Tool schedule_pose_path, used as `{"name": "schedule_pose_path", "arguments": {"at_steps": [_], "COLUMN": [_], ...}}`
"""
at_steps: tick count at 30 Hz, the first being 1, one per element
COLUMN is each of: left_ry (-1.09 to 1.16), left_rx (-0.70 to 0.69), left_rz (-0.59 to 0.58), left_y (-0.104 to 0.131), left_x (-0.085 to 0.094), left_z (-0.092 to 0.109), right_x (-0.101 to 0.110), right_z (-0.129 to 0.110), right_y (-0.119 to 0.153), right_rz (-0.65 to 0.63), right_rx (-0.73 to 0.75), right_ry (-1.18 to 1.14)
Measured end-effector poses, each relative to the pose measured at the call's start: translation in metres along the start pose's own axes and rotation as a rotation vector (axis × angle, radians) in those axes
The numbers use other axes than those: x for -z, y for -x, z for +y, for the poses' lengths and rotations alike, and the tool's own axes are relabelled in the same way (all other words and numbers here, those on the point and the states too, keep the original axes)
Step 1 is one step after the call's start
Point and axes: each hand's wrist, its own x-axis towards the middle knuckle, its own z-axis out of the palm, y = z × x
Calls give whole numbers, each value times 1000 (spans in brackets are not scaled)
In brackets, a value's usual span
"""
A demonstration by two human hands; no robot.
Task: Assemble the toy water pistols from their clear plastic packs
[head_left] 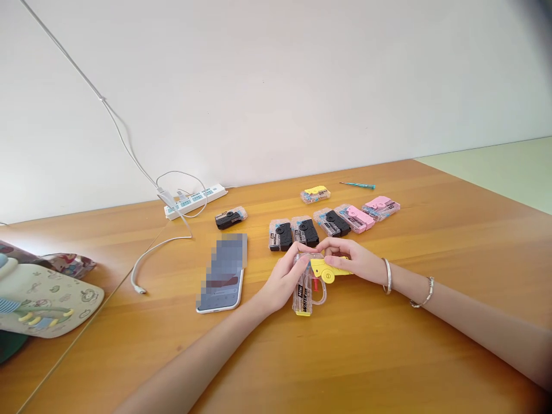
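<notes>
Between my two hands is a toy water gun with a clear body, "MINI WATER GUN" lettering and a yellow part that swings out to the right. My left hand is closed on the clear body near its upper end. The yellow part is pinched by my right hand, thumb on its side. A clear looped trigger guard and a small red piece show below the yellow part. Just beyond my hands lie folded water guns: several black ones and two pink ones.
A phone lies left of my hands. Farther back are another black water gun, a yellow one and a teal screwdriver. A power strip with white cables sits by the wall. A patterned pouch is at left.
</notes>
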Motion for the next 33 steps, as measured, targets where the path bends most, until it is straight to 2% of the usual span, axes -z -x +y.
{"name": "schedule_pose_path", "arguments": {"at_steps": [4, 7, 9, 12, 15, 18, 26, 33], "left_ry": [-75, -127, -148, -179, -159, -146, -245, -235], "left_rx": [-38, -59, -75, -119, -135, -86, -51, -44], "left_rz": [38, 109, 163, 255, 310, 297, 159, 149], "left_y": [3, 4, 4, 3, 2, 1, 1, 1], "left_x": [-2, -5, -6, -5, -4, -3, -3, -5], "left_z": [0, 0, -1, -1, -1, -2, -3, -3], "right_x": [-1, -1, -2, -4, -5, -4, 4, 2], "right_z": [-5, -8, -10, -14, -15, -12, -5, -7], "right_y": [2, 4, 5, 7, 6, 4, 2, 5], "right_rz": [228, 402, 390, 256, 174, 145, 222, 301], "right_rx": [103, 241, 394, 563, 569, 546, 760, 787], "right_ry": [104, 362, 612, 854, 907, 932, 1107, 1287]}}
